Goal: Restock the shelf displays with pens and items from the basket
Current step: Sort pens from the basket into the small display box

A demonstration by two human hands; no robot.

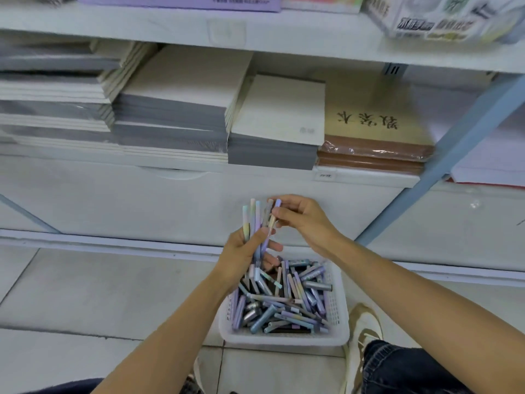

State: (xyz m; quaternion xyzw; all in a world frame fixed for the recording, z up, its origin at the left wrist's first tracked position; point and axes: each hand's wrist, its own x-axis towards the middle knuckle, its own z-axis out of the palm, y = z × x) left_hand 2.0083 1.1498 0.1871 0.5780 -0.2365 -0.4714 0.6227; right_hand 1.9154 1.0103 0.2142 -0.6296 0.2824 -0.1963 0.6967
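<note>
A white mesh basket [338,334] sits on the floor, filled with several pastel pens and markers [287,302]. Above it, my left hand [241,257] grips a fanned bunch of several pastel pens [253,220] that stand upright. My right hand [302,217] pinches the top of one pen [275,213] at the right side of that bunch. Both hands hover in front of the white base panel of the shelf unit [170,200].
The lowest shelf holds stacks of grey and cream notebooks [176,109], a cream pad [281,109] and brown wrapped notebooks [375,132]. A blue-grey shelf upright [443,166] slants at the right. Boxed goods [437,18] sit on the shelf above. My shoe [362,336] rests beside the basket.
</note>
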